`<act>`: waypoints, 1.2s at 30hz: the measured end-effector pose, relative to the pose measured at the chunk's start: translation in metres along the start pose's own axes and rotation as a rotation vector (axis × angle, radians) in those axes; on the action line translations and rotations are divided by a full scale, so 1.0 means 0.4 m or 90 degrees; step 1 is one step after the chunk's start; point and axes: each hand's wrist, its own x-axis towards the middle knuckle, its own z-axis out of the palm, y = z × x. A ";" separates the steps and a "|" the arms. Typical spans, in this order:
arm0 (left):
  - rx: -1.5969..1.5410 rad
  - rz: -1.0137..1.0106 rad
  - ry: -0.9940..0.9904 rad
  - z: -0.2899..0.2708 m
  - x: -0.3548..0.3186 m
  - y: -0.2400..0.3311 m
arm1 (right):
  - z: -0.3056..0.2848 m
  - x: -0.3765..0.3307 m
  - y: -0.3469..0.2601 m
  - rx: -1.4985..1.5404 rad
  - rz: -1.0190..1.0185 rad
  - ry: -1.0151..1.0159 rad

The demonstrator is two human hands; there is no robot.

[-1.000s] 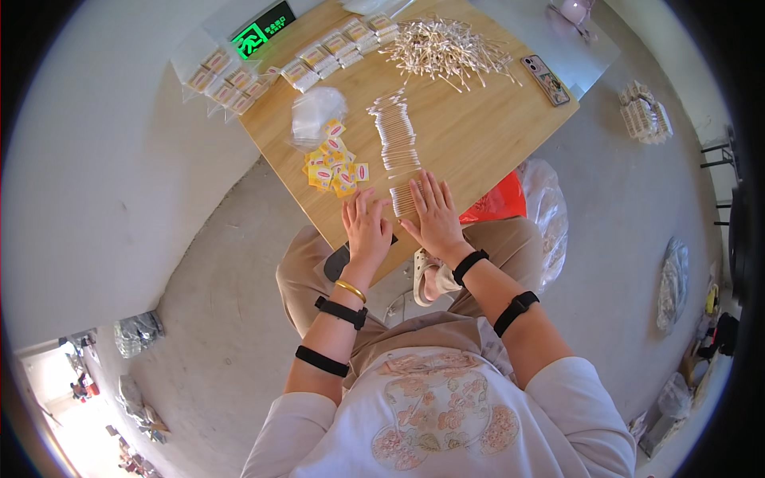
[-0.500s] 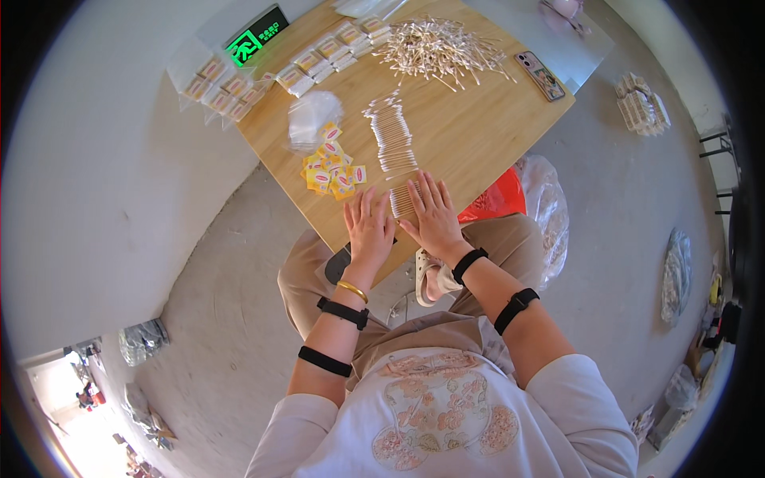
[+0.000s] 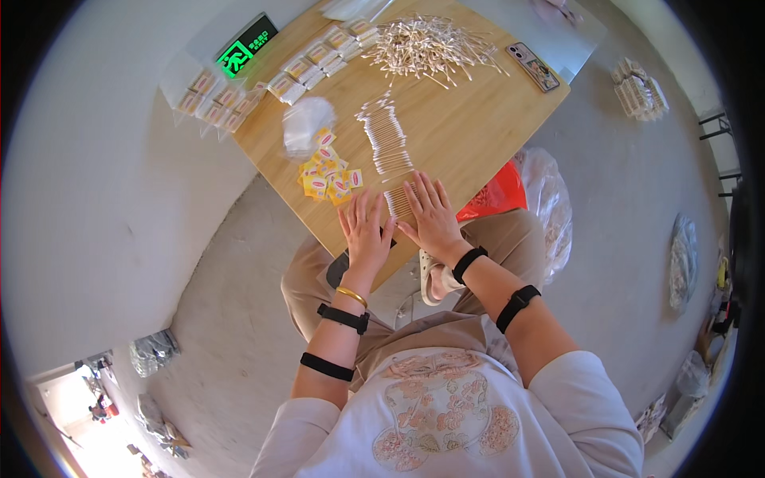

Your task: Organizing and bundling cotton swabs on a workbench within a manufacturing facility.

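My left hand (image 3: 365, 231) and my right hand (image 3: 431, 217) lie flat, fingers spread, on the near edge of a wooden table (image 3: 478, 135). Between them sits a small bunch of cotton swabs (image 3: 397, 202), touched by both hands. A row of neatly laid swabs (image 3: 384, 139) runs away from the hands up the table. A loose heap of swabs (image 3: 430, 49) lies at the far end. Small yellow and red packets (image 3: 328, 177) are scattered just left of my left hand.
A clear plastic bag (image 3: 303, 127) lies beyond the packets. Rows of small packed bags (image 3: 263, 84) line the table's far left edge. A phone (image 3: 535, 66) rests at the far right. A red bag (image 3: 494, 195) and clear bags sit on the floor to the right.
Both hands have stayed pressed on the table's near edge around the swab bunch. The view has shifted slightly; nothing else moved.
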 end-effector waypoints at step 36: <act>0.087 -0.004 -0.028 -0.018 -0.029 0.027 | 0.008 -0.008 0.002 -0.012 0.018 0.000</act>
